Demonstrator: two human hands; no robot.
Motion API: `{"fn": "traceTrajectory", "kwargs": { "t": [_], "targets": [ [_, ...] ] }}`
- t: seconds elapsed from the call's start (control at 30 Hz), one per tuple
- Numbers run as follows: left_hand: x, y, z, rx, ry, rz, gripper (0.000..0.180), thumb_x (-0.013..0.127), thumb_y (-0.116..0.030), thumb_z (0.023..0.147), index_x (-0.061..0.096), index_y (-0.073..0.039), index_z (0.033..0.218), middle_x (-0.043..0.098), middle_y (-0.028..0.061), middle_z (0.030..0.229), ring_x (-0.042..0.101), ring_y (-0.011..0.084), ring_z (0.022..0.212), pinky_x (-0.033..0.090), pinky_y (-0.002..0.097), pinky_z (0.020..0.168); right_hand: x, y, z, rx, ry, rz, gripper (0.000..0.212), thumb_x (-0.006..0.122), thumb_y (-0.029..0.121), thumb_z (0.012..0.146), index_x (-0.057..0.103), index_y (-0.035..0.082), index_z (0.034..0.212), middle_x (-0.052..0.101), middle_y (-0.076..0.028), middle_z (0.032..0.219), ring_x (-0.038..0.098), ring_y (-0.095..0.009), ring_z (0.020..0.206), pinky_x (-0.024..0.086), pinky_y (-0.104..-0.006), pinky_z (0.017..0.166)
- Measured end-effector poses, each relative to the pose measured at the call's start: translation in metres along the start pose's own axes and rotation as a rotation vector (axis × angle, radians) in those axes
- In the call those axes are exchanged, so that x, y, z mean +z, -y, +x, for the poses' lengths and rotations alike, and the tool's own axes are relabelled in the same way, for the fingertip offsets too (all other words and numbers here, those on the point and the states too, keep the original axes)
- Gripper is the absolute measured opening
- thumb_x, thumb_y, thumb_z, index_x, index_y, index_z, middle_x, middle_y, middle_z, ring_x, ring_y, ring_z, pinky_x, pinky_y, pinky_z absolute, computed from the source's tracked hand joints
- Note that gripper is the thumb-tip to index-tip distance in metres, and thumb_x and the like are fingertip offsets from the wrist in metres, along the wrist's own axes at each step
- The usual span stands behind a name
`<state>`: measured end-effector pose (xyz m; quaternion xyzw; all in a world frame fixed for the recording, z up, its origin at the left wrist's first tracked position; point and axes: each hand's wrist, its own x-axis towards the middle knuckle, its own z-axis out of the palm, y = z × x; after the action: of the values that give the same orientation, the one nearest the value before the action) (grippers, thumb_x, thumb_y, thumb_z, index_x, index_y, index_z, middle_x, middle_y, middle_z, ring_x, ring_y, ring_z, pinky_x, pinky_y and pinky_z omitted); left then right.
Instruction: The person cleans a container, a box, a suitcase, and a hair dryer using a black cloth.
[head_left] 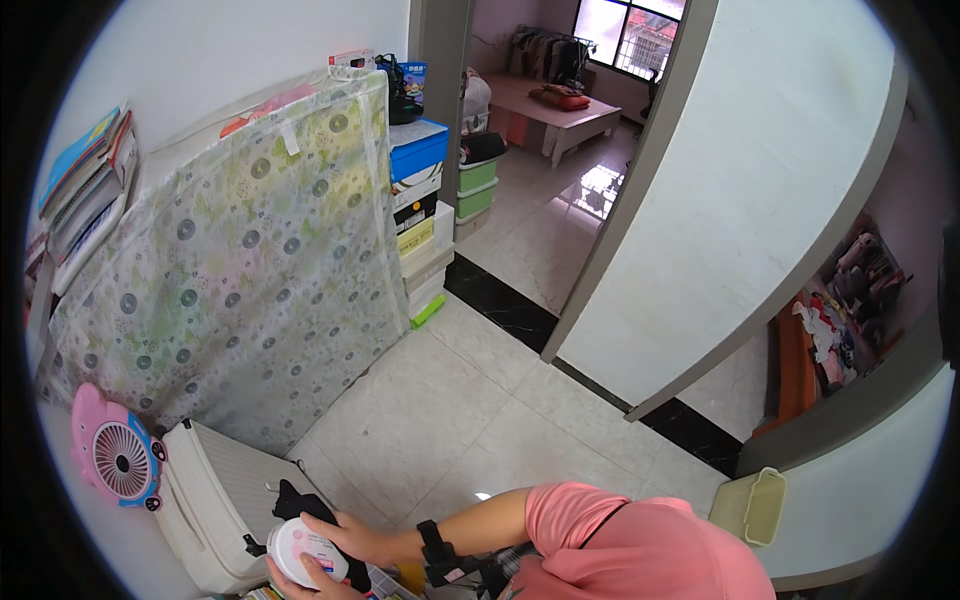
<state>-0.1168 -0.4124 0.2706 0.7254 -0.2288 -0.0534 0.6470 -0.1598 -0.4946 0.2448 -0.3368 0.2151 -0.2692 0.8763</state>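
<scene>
Low on the left, I hold a round white tub with pink print between both hands. My left hand curls round its lower side, the thumb against its face. My right hand grips the upper edge, its fingers bent over the tub; a black band circles that wrist. Black, soft-looking material shows behind the tub and beneath my right hand; whether I grip it too I cannot tell. Just left of the tub stands a white ribbed case.
A pink and blue toy-shaped fan is beside the case. Farther off, a patterned cover drapes a large piece, with stacked boxes at its right. A doorway opens onto a room with a bed. A beige bin stands at the right.
</scene>
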Motion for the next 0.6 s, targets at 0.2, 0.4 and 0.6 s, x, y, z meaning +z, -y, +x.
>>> {"fn": "traceTrajectory", "kwargs": {
  "t": [0.2,0.4,0.6],
  "targets": [
    [-0.015,0.051,0.01,0.014,0.052,0.105,0.049,0.06,-0.021,0.087,0.036,0.004,0.122,0.049,0.0194,0.109,0.054,0.0232,0.093,0.05,0.0318,0.074,-0.026,-0.031,0.024,-0.196,-0.127,-0.314,0.037,0.053,0.032,0.091,0.056,0.002,0.113,0.061,-0.006,0.097,0.056,-0.013,0.087,0.045,-0.027,0.079],
    [-0.041,-0.006,0.051,-0.337,0.829,0.105,0.052,0.058,-0.025,0.089,0.039,0.006,0.125,0.049,0.0164,0.119,0.05,0.024,0.102,0.037,0.0374,0.092,-0.02,0.022,0.025,-0.461,0.541,-0.847,0.035,0.056,0.015,0.086,0.053,0.001,0.118,0.059,-0.015,0.106,0.056,-0.025,0.099,0.042,-0.0318,0.086],
    [-0.017,0.007,0.022,-0.02,0.2,0.241,0.048,0.056,-0.024,0.089,0.041,0.009,0.122,0.051,0.0218,0.112,0.05,0.0287,0.099,0.039,0.0385,0.089,-0.016,-0.016,0.029,-0.061,0.099,-0.118,0.043,0.049,0.037,0.092,0.055,-0.002,0.11,0.061,-0.008,0.094,0.056,-0.013,0.086,0.044,-0.0264,0.075]
  ]
}}
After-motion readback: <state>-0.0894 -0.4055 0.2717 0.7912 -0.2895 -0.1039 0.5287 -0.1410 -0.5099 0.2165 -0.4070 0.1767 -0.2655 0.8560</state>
